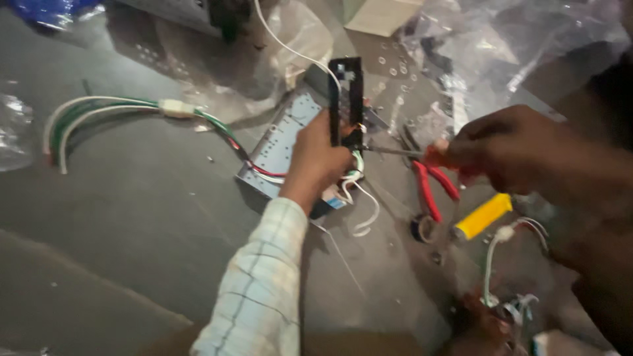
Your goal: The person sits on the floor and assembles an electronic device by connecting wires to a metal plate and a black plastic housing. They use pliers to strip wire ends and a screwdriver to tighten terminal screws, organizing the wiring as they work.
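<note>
At far left a loop of white and green wires (pixel 99 109) runs through a white connector (pixel 177 107) toward a grey metal box (pixel 280 142) at the centre. Crumpled clear plastic (pixel 277 46) lies beyond it. The left hand (pixel 316 161), in a checked sleeve (pixel 264 283), has its fingers clamped on a black strip (pixel 346 99) standing upright just above the box; white leads (pixel 359 198) curl out below the knuckles. A screwdriver (pixel 395 151) reaches in from the right, its tip touching the strip's lower end, just beside the left fingers. The right hand (pixel 521 151) grips its orange handle, fingers closed around it. Nearer lie red pliers (pixel 432 188) and a yellow handle (pixel 483 216).
</note>
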